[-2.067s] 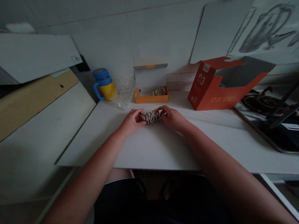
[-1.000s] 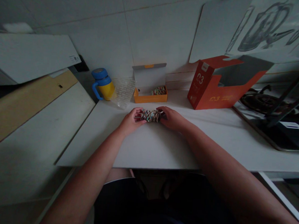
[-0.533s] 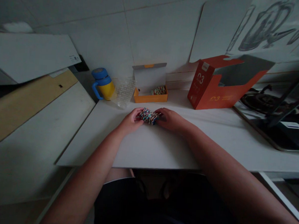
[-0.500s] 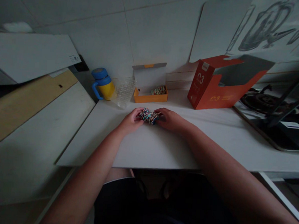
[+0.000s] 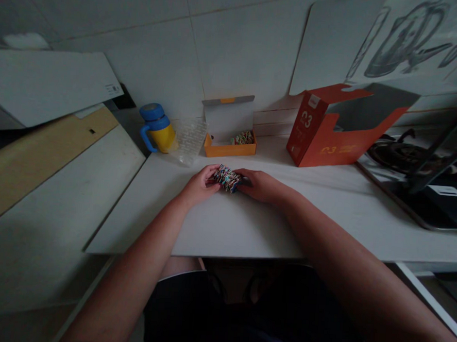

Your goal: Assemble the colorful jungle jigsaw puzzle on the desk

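Note:
A small multicoloured patterned block [image 5: 226, 177], like a tight stack of thin pieces, rests on the white table [image 5: 326, 218] between my hands. My left hand [image 5: 200, 184] grips its left end with curled fingers. My right hand [image 5: 261, 184] presses against its right end, fingers closed on it. Behind them stands a small open orange box [image 5: 230, 149] with its grey lid up and more patterned pieces [image 5: 243, 138] inside.
A yellow mug with a blue lid [image 5: 157, 128] and a clear plastic tray [image 5: 187, 137] sit at the back left. A large open orange carton [image 5: 331, 133] lies at the back right. A gas hob [image 5: 418, 172] is at the far right. Boards lean at the left.
The block has been turned and squeezed shorter between my hands; its colourful face now shows. Both hands stay at the same spot on the table.

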`<act>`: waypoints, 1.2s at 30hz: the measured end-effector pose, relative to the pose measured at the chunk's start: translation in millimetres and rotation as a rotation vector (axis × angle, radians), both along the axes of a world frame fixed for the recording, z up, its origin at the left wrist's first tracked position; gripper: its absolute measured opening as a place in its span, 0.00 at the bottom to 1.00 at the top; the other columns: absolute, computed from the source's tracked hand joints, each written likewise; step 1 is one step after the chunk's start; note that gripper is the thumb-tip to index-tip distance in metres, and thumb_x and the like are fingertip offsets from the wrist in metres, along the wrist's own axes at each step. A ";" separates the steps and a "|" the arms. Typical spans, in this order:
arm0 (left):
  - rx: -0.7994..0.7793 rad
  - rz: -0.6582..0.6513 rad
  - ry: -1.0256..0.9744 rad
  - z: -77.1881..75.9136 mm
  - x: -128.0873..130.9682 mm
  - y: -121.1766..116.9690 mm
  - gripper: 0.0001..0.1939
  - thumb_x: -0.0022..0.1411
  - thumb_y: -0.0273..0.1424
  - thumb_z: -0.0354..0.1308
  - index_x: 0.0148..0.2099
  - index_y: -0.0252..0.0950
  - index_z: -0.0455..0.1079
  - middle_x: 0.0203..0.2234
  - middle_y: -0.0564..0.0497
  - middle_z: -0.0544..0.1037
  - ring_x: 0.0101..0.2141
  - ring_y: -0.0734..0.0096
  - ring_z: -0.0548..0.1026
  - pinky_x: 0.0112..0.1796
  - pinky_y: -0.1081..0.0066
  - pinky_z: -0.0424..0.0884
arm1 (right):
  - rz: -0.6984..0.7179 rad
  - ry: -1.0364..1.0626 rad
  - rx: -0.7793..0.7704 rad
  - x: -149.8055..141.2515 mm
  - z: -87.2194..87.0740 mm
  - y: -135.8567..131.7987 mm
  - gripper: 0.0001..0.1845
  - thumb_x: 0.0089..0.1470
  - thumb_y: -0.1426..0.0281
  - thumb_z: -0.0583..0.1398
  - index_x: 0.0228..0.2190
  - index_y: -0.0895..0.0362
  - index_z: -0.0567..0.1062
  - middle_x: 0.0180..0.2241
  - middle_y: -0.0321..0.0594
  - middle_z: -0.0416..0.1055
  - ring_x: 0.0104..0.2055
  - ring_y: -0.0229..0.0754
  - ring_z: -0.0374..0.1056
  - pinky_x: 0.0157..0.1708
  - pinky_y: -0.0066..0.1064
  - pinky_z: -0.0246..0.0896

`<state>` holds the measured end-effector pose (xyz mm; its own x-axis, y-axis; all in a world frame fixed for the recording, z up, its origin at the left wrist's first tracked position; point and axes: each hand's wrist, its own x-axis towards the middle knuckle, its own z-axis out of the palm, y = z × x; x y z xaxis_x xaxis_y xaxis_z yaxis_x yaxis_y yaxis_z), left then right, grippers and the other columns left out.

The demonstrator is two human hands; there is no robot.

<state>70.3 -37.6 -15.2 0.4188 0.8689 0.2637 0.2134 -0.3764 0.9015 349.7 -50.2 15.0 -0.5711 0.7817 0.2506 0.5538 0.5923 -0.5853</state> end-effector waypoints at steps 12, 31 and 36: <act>0.097 0.104 0.155 11.7 12.3 -15.1 0.54 0.48 0.43 0.82 0.71 0.39 0.60 0.67 0.35 0.72 0.64 0.45 0.74 0.65 0.48 0.71 | 0.004 0.045 -0.020 -6.5 6.6 -6.2 0.27 0.60 0.69 0.70 0.60 0.55 0.75 0.55 0.48 0.81 0.54 0.50 0.78 0.55 0.39 0.70; 0.008 -0.079 0.049 24.2 6.5 -23.6 0.45 0.58 0.43 0.73 0.72 0.41 0.58 0.62 0.37 0.75 0.61 0.46 0.77 0.62 0.52 0.72 | 0.112 0.248 -0.164 -9.4 -5.2 -6.7 0.51 0.56 0.50 0.73 0.70 0.54 0.59 0.63 0.58 0.73 0.64 0.55 0.73 0.64 0.49 0.68; -0.050 -0.096 0.037 24.1 5.6 -23.2 0.43 0.61 0.47 0.70 0.71 0.40 0.58 0.59 0.39 0.77 0.57 0.48 0.78 0.59 0.54 0.74 | 0.128 0.269 -0.231 -9.1 -3.4 -6.8 0.52 0.57 0.49 0.72 0.70 0.56 0.57 0.59 0.58 0.76 0.61 0.54 0.74 0.62 0.49 0.70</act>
